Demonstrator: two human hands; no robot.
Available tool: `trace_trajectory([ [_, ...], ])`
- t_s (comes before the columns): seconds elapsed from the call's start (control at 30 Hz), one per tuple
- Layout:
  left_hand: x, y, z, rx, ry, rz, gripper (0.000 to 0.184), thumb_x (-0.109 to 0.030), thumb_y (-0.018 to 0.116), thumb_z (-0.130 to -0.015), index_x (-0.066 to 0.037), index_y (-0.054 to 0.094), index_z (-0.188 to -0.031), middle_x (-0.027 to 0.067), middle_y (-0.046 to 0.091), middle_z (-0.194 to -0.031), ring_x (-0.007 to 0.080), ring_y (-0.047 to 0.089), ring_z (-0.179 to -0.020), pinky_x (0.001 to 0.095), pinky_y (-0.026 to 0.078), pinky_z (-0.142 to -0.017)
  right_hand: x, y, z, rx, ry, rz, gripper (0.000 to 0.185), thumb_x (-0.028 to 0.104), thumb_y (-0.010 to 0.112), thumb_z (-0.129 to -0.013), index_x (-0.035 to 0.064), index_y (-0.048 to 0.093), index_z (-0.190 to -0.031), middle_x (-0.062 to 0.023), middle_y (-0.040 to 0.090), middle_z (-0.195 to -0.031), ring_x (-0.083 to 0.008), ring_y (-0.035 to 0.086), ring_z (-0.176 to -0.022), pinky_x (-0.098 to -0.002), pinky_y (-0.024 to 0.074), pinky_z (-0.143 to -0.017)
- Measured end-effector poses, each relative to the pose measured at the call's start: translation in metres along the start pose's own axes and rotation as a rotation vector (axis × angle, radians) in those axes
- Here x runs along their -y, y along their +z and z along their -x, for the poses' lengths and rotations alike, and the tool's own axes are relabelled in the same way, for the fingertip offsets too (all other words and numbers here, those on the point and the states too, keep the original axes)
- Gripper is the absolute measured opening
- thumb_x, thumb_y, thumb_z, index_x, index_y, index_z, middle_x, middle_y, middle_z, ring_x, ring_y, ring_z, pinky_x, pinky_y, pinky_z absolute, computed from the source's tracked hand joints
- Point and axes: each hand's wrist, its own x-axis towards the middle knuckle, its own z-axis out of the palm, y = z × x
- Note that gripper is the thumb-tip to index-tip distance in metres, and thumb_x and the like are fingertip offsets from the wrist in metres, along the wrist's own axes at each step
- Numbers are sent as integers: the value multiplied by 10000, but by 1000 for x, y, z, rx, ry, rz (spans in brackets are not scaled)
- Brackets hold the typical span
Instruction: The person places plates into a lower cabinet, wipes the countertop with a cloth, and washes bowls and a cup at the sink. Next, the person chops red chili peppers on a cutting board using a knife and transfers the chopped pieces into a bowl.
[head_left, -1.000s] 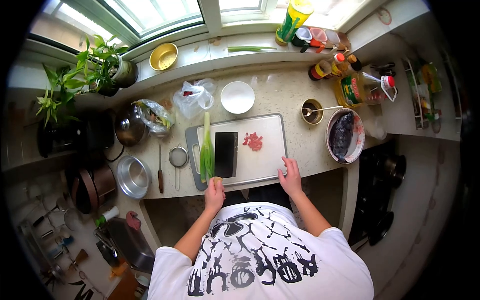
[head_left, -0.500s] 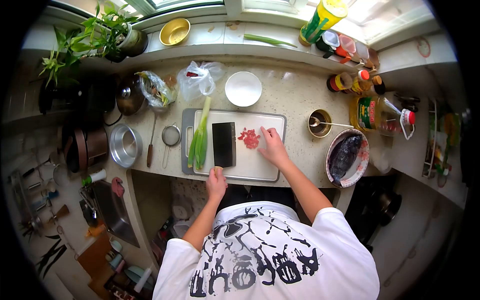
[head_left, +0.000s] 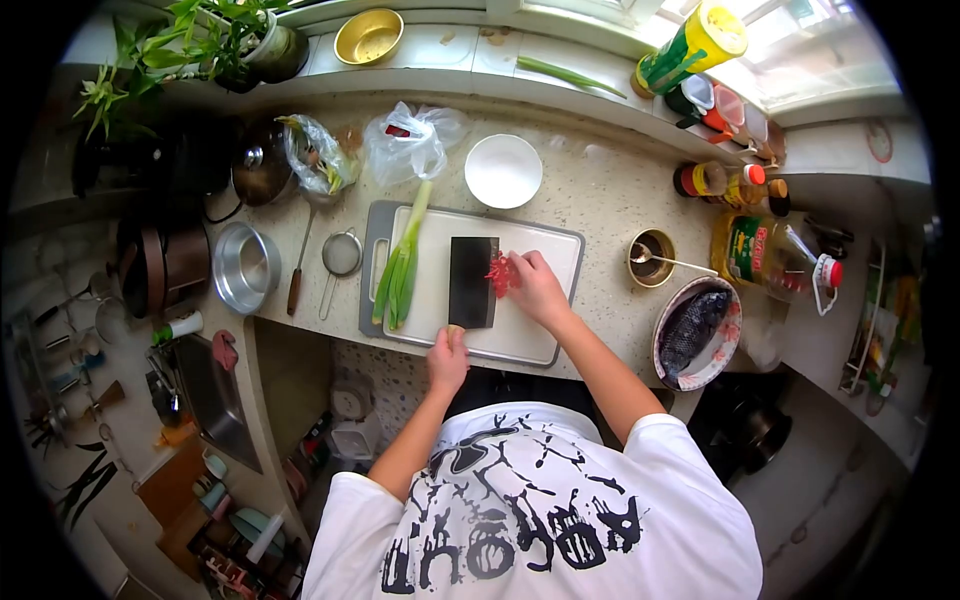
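Note:
My left hand [head_left: 447, 358] is closed around the handle of a cleaver [head_left: 473, 283]. Its broad dark blade lies low over the cutting board [head_left: 540, 335], which is white with a grey border. At the blade's right edge sits a small pile of chopped red pieces [head_left: 501, 274], some overlapping the blade. My right hand [head_left: 536, 290] is against the right side of this pile, fingers curved and not closed around it; some fingertips are hidden. A length of green onion [head_left: 402, 275] lies on the board's left side, left of the cleaver.
Beyond the board stands a white bowl [head_left: 503, 171], beside a plastic bag [head_left: 410, 145]. To the right are a small metal cup with a spoon [head_left: 652, 258], a dark fish [head_left: 696, 330] in a patterned bowl, and an oil bottle [head_left: 765, 255]. A strainer [head_left: 342, 254] and metal pot [head_left: 246, 267] stand left.
The cleaver has slid right, up to the red pieces. My right hand has come in against the pile, gathering it onto the blade's edge. The view has shifted slightly.

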Motion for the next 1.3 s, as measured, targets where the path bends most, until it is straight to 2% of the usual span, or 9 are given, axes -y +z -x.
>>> trace_trajectory([
  [0.13, -5, 5, 3, 15, -24, 18, 341, -389, 518, -1074, -63, 615, -1044, 39, 618, -628, 159, 628, -495, 326, 508, -478, 4, 3, -3, 6, 0, 33, 630, -9, 767, -746, -14, 587, -1349, -168, 587, -1099, -337, 634, -982, -403, 552, -873],
  [0.23, -3, 6, 3, 27, 19, 33, 343, -388, 521, -1073, -59, 614, -1055, 41, 620, -632, 155, 632, -495, 324, 509, -466, 8, 5, -3, 17, 2, 47, 641, -17, 772, -735, -11, 588, -1348, -168, 589, -1094, -341, 634, -983, -406, 552, -872],
  [0.47, 1, 4, 5, 84, -27, 163, 314, -352, 519, -1079, -49, 602, -1061, 29, 594, -654, 121, 591, -486, 289, 493, -445, 20, 6, 0, 32, -22, 58, 635, -3, 782, -746, -21, 581, -1348, -174, 591, -1098, -353, 629, -990, -414, 549, -873],
  [0.57, -1, -1, 9, 96, -49, 201, 302, -335, 510, -1084, -48, 600, -1060, 23, 578, -658, 106, 571, -485, 274, 489, -443, 22, 7, 0, -7, -77, 103, 628, 23, 810, -755, 19, 604, -1349, -157, 607, -1079, -327, 661, -953, -382, 570, -860],
  [0.93, -67, -27, 23, 80, -30, 257, 323, -348, 463, -1104, -55, 580, -1036, 10, 568, -698, 68, 540, -491, 248, 489, -427, 74, -32, -19, 16, -78, -34, 607, 4, 786, -770, -10, 585, -1343, -164, 587, -1100, -329, 647, -925, -401, 552, -832],
  [1.1, -111, -34, 7, 71, 20, 225, 373, -389, 491, -1090, -33, 603, -1102, 30, 592, -680, 107, 585, -497, 280, 489, -454, 86, -59, -50, -58, -156, -52, 579, -19, 775, -804, 9, 603, -1357, -124, 602, -1113, -234, 706, -980, -329, 599, -871],
  [1.2, -145, -38, -9, 58, 74, 168, 383, -400, 494, -1086, -35, 606, -1108, 49, 605, -687, 118, 594, -490, 298, 488, -466, 90, -80, -75, -72, -141, -37, 569, -8, 786, -805, 12, 613, -1347, -110, 608, -1106, -212, 698, -928, -320, 593, -839],
  [1.23, -155, -37, -15, 55, 96, 144, 385, -404, 495, -1085, -37, 608, -1111, 58, 612, -690, 122, 598, -486, 305, 489, -471, 92, -87, -83, -107, -174, 10, 561, 3, 796, -805, 25, 626, -1339, -95, 615, -1094, -182, 676, -855, -312, 581, -799],
  [1.3, -168, -37, -29, 33, 135, 47, 379, -404, 508, -1076, -41, 611, -1118, 103, 641, -719, 201, 645, -542, 358, 512, -528, 86, -92, -100, -145, -201, -63, 566, 4, 798, -802, 36, 629, -1341, -88, 617, -1084, -174, 659, -829, -309, 574, -784],
])
